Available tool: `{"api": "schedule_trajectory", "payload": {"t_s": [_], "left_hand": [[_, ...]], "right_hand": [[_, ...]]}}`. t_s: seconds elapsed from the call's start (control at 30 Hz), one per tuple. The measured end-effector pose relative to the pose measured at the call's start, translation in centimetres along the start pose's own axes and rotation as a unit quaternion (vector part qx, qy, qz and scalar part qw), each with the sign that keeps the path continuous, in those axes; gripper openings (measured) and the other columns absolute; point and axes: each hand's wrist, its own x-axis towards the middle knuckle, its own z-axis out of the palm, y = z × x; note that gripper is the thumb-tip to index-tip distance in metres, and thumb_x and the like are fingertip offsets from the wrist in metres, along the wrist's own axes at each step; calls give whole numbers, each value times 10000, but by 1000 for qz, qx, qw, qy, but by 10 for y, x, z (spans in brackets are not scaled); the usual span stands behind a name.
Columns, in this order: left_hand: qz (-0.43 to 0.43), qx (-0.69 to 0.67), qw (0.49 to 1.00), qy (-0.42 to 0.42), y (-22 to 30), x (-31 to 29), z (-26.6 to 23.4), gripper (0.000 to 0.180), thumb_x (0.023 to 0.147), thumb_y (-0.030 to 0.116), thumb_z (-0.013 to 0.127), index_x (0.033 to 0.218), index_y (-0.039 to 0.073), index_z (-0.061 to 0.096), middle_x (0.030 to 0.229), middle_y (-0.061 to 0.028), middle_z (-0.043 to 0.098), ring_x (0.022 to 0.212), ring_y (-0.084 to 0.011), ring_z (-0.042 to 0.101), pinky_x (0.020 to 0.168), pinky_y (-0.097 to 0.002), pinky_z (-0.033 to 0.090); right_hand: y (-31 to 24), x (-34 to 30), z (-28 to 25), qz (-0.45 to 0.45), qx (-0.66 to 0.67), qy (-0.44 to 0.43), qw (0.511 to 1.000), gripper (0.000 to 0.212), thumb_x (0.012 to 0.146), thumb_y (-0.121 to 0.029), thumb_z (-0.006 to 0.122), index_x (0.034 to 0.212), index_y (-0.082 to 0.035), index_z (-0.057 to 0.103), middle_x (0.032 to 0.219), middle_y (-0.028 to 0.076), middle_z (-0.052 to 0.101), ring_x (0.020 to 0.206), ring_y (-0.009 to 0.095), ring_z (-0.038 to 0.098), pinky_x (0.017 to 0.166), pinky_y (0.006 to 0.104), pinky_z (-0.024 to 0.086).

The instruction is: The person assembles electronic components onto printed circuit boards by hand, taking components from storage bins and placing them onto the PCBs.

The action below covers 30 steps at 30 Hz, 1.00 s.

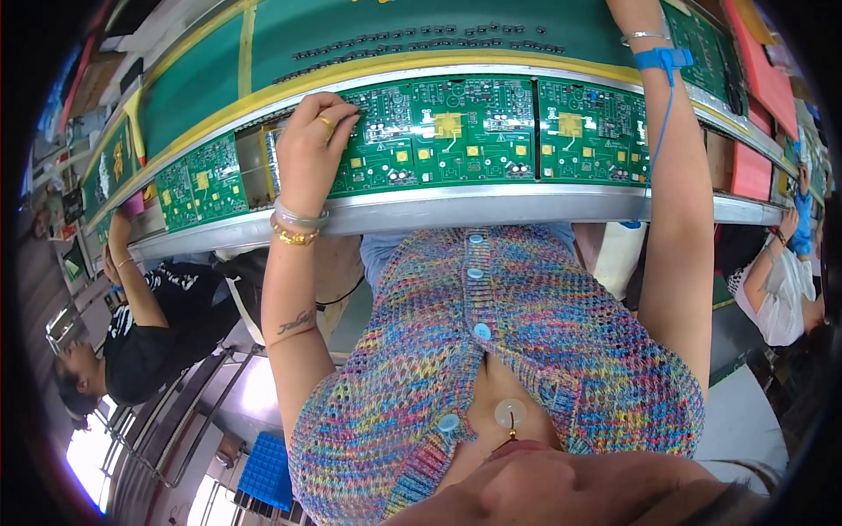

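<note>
My left hand (314, 145) is over the left end of a green circuit board (386, 162), its thumb and fingertips pressed together close to the board's upper edge. Whatever the fingertips hold, if anything, is too small to make out. A second green circuit board (592, 156) lies to the right in the same metal-railed track. My right arm reaches across it, a blue wrist strap (663, 59) with a cord around the wrist. Only the base of my right hand (635, 12) shows at the top edge; its fingers are out of frame.
Beyond the track, small black components (421, 44) lie in rows on a green mat (351, 26) edged with yellow tape. A silver rail (456, 200) runs along the near side. Another board (202, 186) lies farther left. Co-workers (145, 324) sit on both sides.
</note>
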Motion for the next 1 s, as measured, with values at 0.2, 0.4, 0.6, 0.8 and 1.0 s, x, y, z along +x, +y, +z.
{"api": "schedule_trajectory", "payload": {"t_s": [0.2,0.4,0.6,0.8,1.0], "left_hand": [[-10,36,999,-10,1,3,4,101,741,100,706,834,66,687,863,-36,597,726,-209,603,618,-313,480],[14,61,998,-15,-1,5,4,98,742,110,704,832,73,687,855,-32,594,733,-213,597,622,-321,479],[49,85,995,-22,-1,7,5,100,746,107,694,838,72,679,848,-33,587,756,-219,592,620,-327,479],[92,108,989,-38,0,4,2,120,759,104,682,874,73,669,849,-38,584,770,-223,591,629,-335,485],[41,13,996,77,-10,78,5,122,786,161,704,838,56,670,824,-74,627,741,-217,622,651,-306,489]], "right_hand": [[1,-6,6,-68,-5,52,996,109,721,-140,681,765,-54,630,786,139,622,797,316,593,727,410,466],[-17,-10,-7,-4,86,28,996,95,740,-125,671,764,-47,622,760,153,630,722,316,608,655,398,482],[-36,-19,-18,38,159,9,987,108,761,-134,663,788,-40,616,738,147,618,697,321,603,634,391,480],[-74,-48,-56,-118,238,12,964,153,770,-175,659,838,-39,644,744,152,625,708,331,607,652,401,484],[-111,-89,-64,-41,331,-123,935,122,854,-169,641,883,-53,665,731,53,665,616,87,605,568,226,475]]}}
